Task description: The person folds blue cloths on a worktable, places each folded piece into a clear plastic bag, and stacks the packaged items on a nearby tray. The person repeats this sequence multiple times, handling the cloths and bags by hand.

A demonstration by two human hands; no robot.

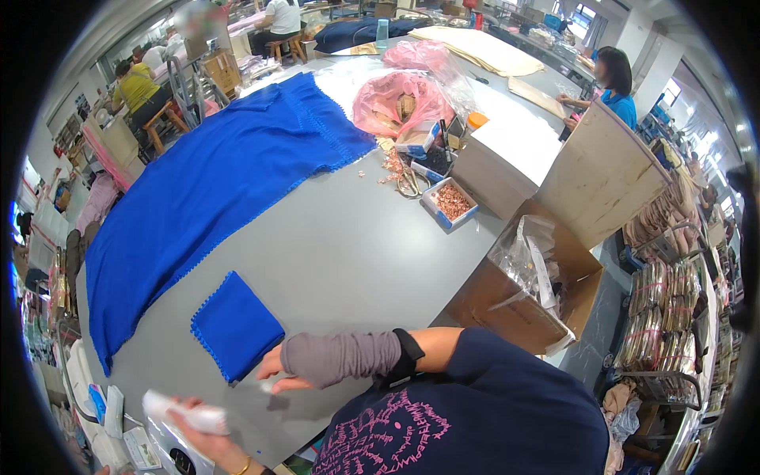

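My left hand [199, 424], with a gold bangle at the wrist, grips a white cylindrical roll [211, 419] over the table's near left edge. Motion blurs the roll, so its material is unclear. My right hand [279, 371] reaches out of a grey arm sleeve, thumb and fingers apart. Its fingertips come close to the lower right corner of a folded blue cloth [240, 326]; whether they touch it I cannot tell. Behind that lies a large spread blue cloth [219, 172] with a small scalloped trim, reaching past the table's left edge.
Scissors [409, 183] lie beside a small box of copper-coloured clips [452, 202] on the grey table [332, 249]. Behind them sits a pink plastic bag [371, 104]. A cardboard box with plastic wrapping [469, 303] stands at the right edge. A co-worker [620, 89] is beyond.
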